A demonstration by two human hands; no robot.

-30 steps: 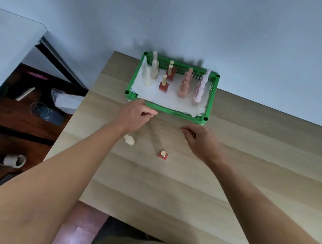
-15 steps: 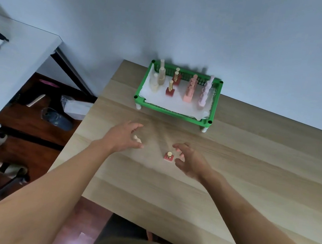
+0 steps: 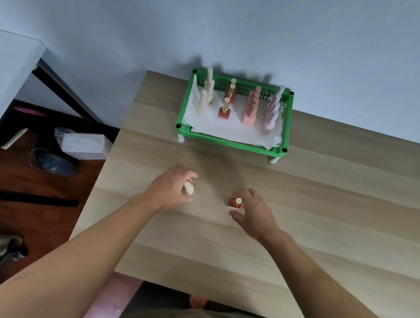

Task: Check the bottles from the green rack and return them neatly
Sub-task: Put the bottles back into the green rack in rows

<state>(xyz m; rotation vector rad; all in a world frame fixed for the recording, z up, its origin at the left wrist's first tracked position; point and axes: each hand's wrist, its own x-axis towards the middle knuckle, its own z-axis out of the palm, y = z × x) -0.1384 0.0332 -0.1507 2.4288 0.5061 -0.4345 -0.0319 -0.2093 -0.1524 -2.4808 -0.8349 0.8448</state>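
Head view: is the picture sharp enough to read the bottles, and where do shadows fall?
Head view: soft overall; the rack bottles show colour, no labels. Wide-angle bending at the table edges. Shadows lie on the wall behind the green rack and faintly between the hands.

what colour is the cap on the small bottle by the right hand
Gold, on the small red square bottle beside the right hand; head view.

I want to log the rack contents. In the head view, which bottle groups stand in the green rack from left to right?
Cream bottles → red bottles → salmon bottles → pale pink bottles, all in the rack.
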